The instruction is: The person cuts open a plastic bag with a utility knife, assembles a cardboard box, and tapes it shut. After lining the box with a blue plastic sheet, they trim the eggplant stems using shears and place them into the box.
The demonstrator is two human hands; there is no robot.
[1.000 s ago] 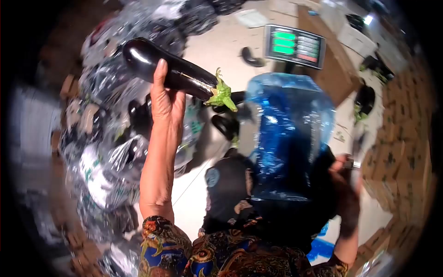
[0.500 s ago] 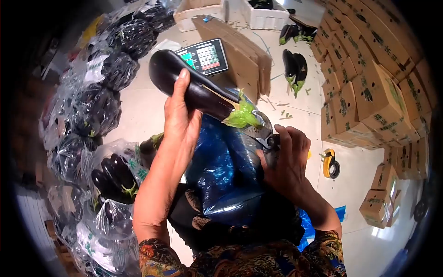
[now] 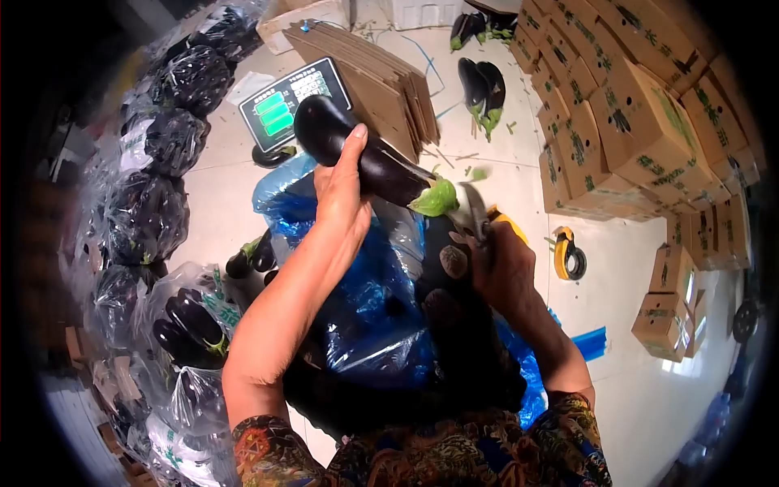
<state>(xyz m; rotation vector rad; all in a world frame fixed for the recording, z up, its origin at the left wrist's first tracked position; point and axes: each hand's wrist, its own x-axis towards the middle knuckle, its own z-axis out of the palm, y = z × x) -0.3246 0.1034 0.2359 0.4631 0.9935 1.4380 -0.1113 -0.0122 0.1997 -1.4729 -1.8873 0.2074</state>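
Note:
My left hand [image 3: 345, 183] is closed around a large, glossy dark eggplant [image 3: 389, 169], thumb on top. The eggplant tilts down to the right, its green cap [image 3: 436, 197] toward my right hand [image 3: 505, 264]. Closed in my right hand is a curved-bladed cutting tool [image 3: 475, 208], its blade blurred just right of the cap. A loose green scrap [image 3: 477, 174] shows above the blade. Below the eggplant, blue plastic sheeting [image 3: 365, 300] spreads between my forearms.
A lit digital scale display [image 3: 276, 114] stands beside flat cardboard [image 3: 365, 81]. Bagged eggplants [image 3: 150, 211] line the left; stacked cartons [image 3: 641, 122] rise at the right. Loose eggplants [image 3: 482, 89] and a yellow-black tape roll [image 3: 570, 253] lie on the floor.
The view has shifted, showing more of the scale. The cap's long green tips are gone, and a loose green scrap appears. The blade has come away from the cap to the right.

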